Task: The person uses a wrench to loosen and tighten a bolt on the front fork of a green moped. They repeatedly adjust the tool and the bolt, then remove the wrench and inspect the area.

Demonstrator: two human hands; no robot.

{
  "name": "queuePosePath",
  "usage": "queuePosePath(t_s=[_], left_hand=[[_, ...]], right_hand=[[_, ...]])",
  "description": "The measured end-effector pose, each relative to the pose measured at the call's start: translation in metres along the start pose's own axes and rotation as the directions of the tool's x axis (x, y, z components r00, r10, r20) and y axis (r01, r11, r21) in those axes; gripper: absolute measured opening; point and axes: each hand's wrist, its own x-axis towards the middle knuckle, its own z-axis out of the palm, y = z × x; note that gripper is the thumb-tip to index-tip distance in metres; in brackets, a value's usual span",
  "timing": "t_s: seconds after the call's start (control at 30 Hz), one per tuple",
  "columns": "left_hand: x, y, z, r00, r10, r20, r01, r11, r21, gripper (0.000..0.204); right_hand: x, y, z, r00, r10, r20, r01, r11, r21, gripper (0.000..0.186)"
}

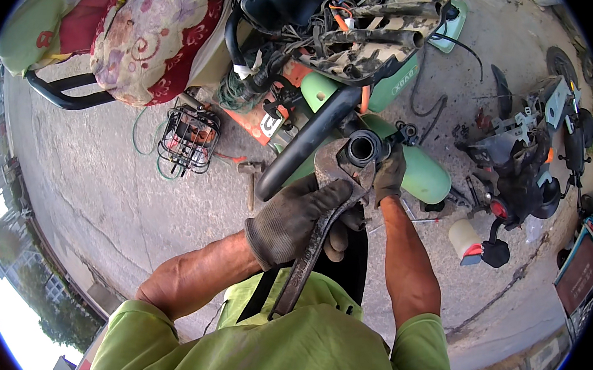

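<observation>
My left hand (301, 217), in a dirty grey work glove, is closed around a large rusty wrench (306, 256) whose handle runs down toward my chest. The wrench's jaw end sits against a black steering tube (363, 148) of a stripped green scooter (417, 171). My right hand (389, 175), also gloved, grips the metal just beside that tube opening. A black frame tube (307, 144) curves down to the left of both hands.
A wire basket (189, 139) and a hammer (251, 181) lie on the cracked concrete to the left. Floral cushions (155, 25) sit at upper left. Dismantled scooter parts (524, 162) and a white bottle with a red cap (464, 240) stand at right.
</observation>
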Motion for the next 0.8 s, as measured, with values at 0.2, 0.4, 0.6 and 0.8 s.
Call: queuePosePath(t_s=[0.2, 0.4, 0.6, 0.8], left_hand=[[0.007, 0.039, -0.026, 0.999, -0.043, 0.023, 0.031, 0.916, 0.401, 0.039], [0.028, 0.115, -0.036, 0.984, -0.163, 0.066, 0.044, 0.589, 0.807, 0.03], [0.043, 0.158, -0.029, 0.972, -0.126, 0.197, -0.163, 0.237, 0.958, 0.031], [0.015, 0.145, -0.056, 0.979, -0.02, 0.201, -0.167, 0.478, 0.862, 0.033]], right_hand=[[-0.006, -0.016, 0.006, 0.995, 0.096, -0.027, -0.092, 0.989, 0.115, 0.046], [-0.005, -0.012, 0.002, 0.996, 0.085, 0.0, -0.084, 0.988, 0.128, 0.047], [-0.003, 0.0, 0.005, 0.989, 0.144, 0.025, -0.146, 0.979, 0.144, 0.052], [0.004, 0.019, -0.007, 0.999, 0.047, -0.002, -0.046, 0.994, 0.101, 0.056]])
